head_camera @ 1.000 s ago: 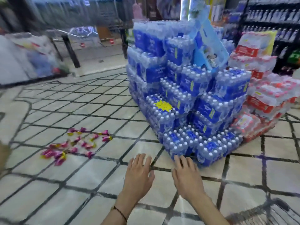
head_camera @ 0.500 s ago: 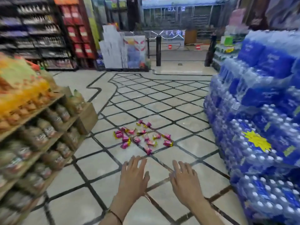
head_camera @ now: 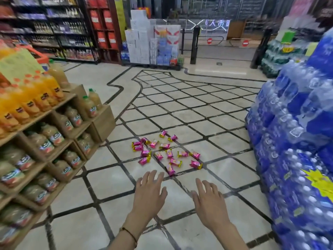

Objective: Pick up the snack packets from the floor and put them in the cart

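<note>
since nothing is lifted yet, the snack packets [head_camera: 169, 153] lie scattered flat on the tiled floor [head_camera: 189, 123], a loose cluster of pink-and-gold wrappers just beyond the fingertips of both hands. the nearest one is close ahead of the left hand's fingers [head_camera: 153, 177] and to the inner side of the right hand's fingers [head_camera: 200, 184]. the left hand [head_camera: 148, 197] and right hand [head_camera: 210, 202] are held palm-down, side by side but apart, fingers straight and slightly spread, grasping nothing. this posture reads as a reach set up toward the cluster, so the pickup is judged not yet begun. outward of the left fingers stands a wooden shelf of juice bottles [head_camera: 54, 141]; outward of the right fingers rise stacked packs of bottled water [head_camera: 292, 159]. the packets sit in the open aisle between them. no cart shows in this view, so its place relative to the fingers cannot be told.
</note>
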